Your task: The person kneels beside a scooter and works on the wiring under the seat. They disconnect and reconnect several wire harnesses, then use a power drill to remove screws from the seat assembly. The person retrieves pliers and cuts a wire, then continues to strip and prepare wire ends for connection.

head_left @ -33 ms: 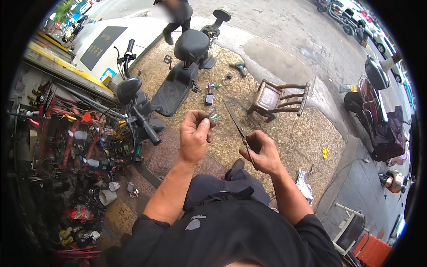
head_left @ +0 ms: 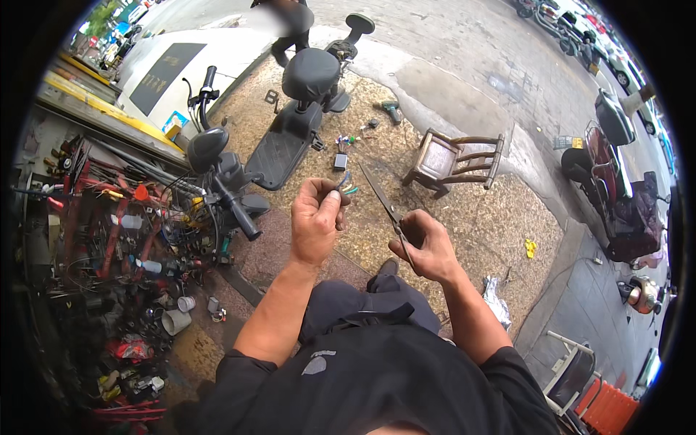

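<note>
My left hand [head_left: 313, 221] is closed, thumb and fingers pinching a few thin electric wires [head_left: 350, 190] with blue, yellowish and green ends. To its right, my right hand [head_left: 428, 246] grips a pair of dark metal scissors [head_left: 388, 207], their long blades pointing up and left. The tips lie just beyond the wires and look apart from them; how far the blades are spread is hard to tell. Past my hands, a small dark box [head_left: 340, 162] with coloured connectors [head_left: 348, 141] rests on the stone floor.
An electric scooter [head_left: 279, 156] stands ahead on the left, near a cluttered heap of tools and parts [head_left: 123, 239]. A low wooden chair [head_left: 442, 163] is ahead right, a green drill [head_left: 392, 111] beyond the box. A person [head_left: 290, 32] is at the far edge.
The scissors' tips have shifted slightly left. At the far edge, the person's legs have moved. Both my hands keep their hold.
</note>
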Available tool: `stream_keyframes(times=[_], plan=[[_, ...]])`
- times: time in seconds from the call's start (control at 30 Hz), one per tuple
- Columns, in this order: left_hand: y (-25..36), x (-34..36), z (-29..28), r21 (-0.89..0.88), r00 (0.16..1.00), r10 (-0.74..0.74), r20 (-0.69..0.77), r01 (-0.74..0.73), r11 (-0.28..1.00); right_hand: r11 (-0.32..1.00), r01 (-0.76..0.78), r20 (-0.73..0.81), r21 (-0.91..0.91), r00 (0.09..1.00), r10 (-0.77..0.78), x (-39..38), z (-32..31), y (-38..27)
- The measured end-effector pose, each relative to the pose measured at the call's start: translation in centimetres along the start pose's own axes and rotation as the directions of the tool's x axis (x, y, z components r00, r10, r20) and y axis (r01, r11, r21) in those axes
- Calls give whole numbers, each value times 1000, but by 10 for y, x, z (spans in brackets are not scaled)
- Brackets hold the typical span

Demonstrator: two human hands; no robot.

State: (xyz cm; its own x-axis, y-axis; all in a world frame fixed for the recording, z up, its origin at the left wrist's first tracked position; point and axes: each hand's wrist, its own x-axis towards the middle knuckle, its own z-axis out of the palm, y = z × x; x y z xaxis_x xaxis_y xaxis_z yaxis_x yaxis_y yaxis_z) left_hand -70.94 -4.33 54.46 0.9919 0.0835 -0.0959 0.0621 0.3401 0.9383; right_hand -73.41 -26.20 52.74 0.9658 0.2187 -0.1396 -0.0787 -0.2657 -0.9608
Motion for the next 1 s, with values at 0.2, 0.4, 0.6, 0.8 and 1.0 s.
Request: stream_keyframes(times=[0.2,0.4,0.6,0.8,1.0], plan=[[7,49,18,-77,992,-129,-7,128,989,995,-13,28,-95,999,15,43,-19,-15],[1,107,25,-93,977,-150,149,165,982,986,-62,-6,-156,998,62,78,-22,-31],[0,157,39,-53,947,-147,287,169,984,900,-59,-181,-433,983,-22,110,-23,-54],[-8,186,48,45,926,-201,320,198,979,896,-194,-292,-398,953,77,127,-27,-48],[-8,202,78,73,930,-164,330,148,986,924,-207,-231,-321,963,136,141,-59,-37]])
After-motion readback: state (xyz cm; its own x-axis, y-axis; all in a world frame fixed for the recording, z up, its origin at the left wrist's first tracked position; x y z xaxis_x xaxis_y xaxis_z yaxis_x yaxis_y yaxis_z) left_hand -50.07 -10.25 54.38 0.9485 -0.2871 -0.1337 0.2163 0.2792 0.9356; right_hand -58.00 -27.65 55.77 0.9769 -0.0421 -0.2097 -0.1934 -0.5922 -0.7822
